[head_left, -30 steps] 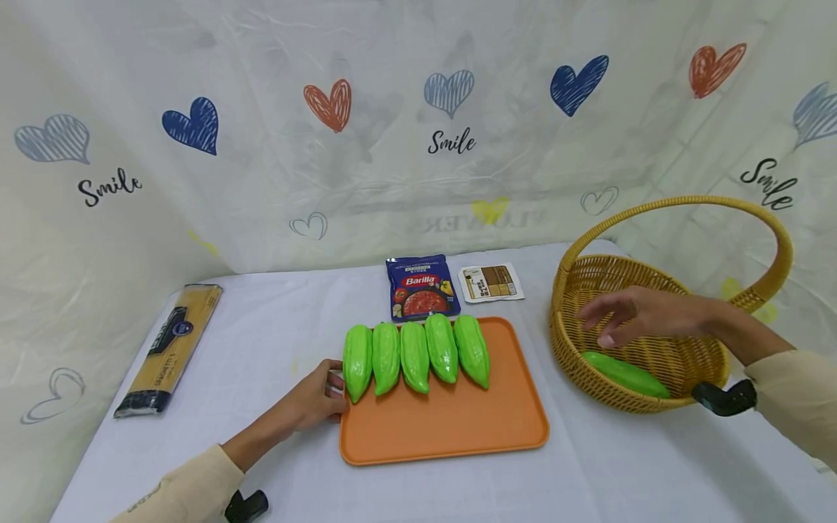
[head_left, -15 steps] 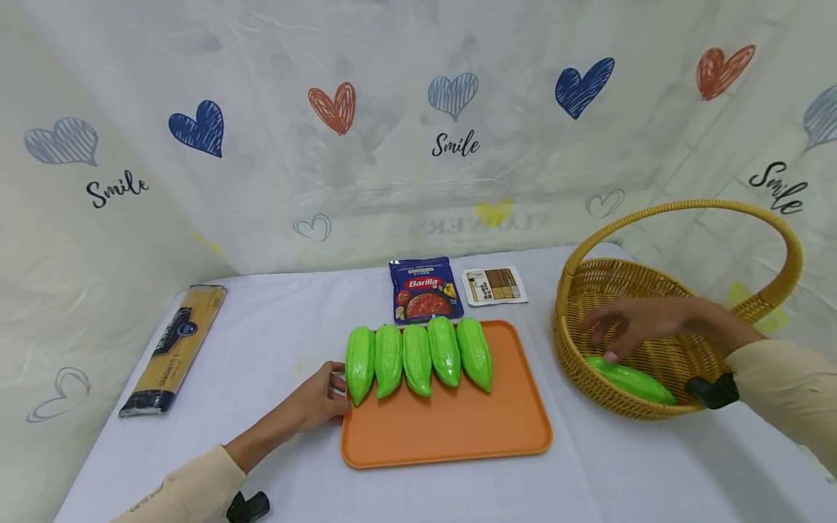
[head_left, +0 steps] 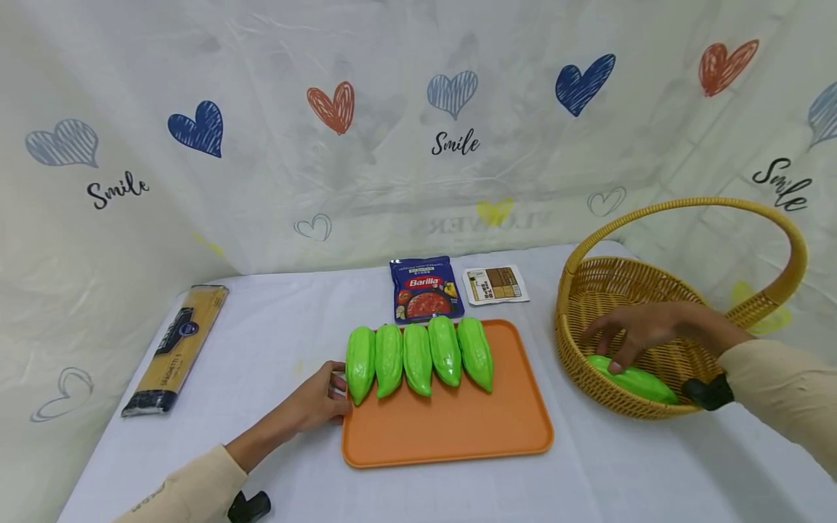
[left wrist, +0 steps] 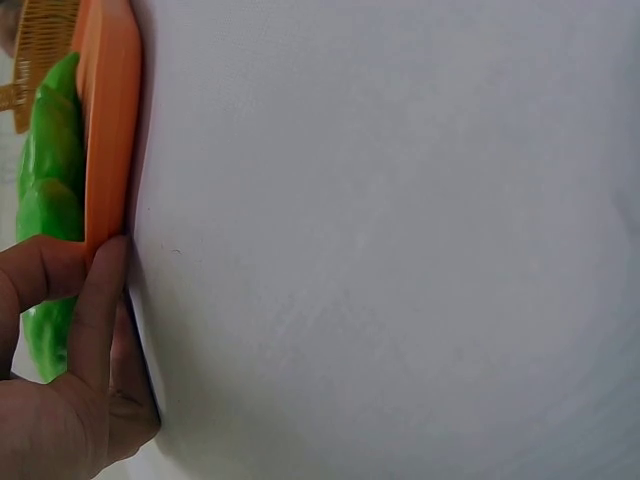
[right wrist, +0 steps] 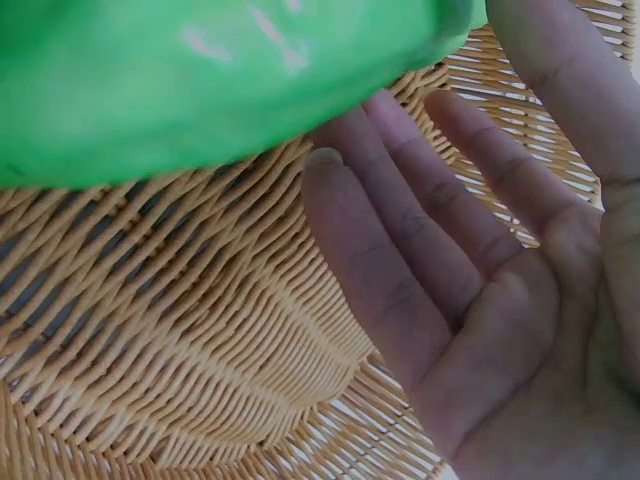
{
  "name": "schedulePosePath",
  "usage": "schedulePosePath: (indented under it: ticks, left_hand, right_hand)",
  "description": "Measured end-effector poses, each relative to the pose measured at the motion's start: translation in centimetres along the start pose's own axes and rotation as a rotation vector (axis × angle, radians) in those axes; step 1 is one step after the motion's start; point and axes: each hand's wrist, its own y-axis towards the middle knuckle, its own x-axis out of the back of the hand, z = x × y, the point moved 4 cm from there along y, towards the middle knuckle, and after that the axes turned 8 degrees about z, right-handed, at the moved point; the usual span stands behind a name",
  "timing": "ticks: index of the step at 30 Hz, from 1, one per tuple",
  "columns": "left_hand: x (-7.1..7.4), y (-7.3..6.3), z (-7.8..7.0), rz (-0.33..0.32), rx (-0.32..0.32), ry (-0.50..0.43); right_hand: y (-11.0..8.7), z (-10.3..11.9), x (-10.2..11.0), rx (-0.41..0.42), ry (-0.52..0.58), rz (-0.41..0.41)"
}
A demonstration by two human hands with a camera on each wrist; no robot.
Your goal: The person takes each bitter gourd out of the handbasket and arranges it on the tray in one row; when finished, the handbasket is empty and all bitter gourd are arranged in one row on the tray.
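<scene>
My left hand (head_left: 320, 399) holds the left edge of an orange tray (head_left: 451, 432); in the left wrist view, its fingers (left wrist: 95, 320) pinch the tray rim (left wrist: 112, 130). Along the tray's back half lie several bright green, tapered vegetables (head_left: 417, 359), side by side. Inside the wicker basket (head_left: 588, 392) lies another green vegetable (head_left: 637, 383), my right hand (head_left: 644, 334) over it. The thumb overlaps that vegetable in the head view. In the right wrist view, the fingers (right wrist: 375, 270) are spread and loosely bent, tips right at the vegetable's edge (right wrist: 200, 110).
The basket's tall arched handle (head_left: 693, 203) rises above the right forearm. Behind the tray lie a blue Barilla sauce pouch (head_left: 427, 289) and a small white packet (head_left: 495, 284). A spaghetti pack (head_left: 175, 349) lies at the left. A printed cloth backdrop (head_left: 386, 181) hangs behind.
My right hand has lowered into the basket, its thumb coming down onto the green vegetable. The left hand stays at the tray edge. The head view has shifted slightly.
</scene>
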Motion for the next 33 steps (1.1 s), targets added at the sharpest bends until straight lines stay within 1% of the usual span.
schedulePosePath:
  ticks: [8, 13, 19, 26, 29, 33]
  left_hand:
    - [0.0, -0.1, 0.0, -0.004, -0.002, -0.002]
    - [0.0, -0.1, -0.1, -0.005, -0.003, -0.004]
    - [0.0, -0.1, 0.0, -0.008, -0.002, -0.003]
    - [0.0, 0.0, 0.0, -0.012, -0.003, 0.001]
    - [0.0, 0.0, -0.1, -0.011, -0.005, 0.006]
    - [0.0, 0.0, 0.0, -0.009, -0.002, 0.006]
  right_hand:
    - [0.1, 0.2, -0.1, -0.039, -0.051, 0.031]
    - [0.0, 0.2, 0.1, -0.032, -0.07, 0.004]
    - [-0.3, 0.0, 1.2, -0.019, -0.049, -0.068]
    - [-0.4, -0.6, 2.3, 0.023, -0.017, -0.119]
    - [-0.4, -1.0, 2.5, 0.013, 0.009, -0.131]
    - [-0.3, -1.5, 2.5, -0.019, 0.06, -0.122]
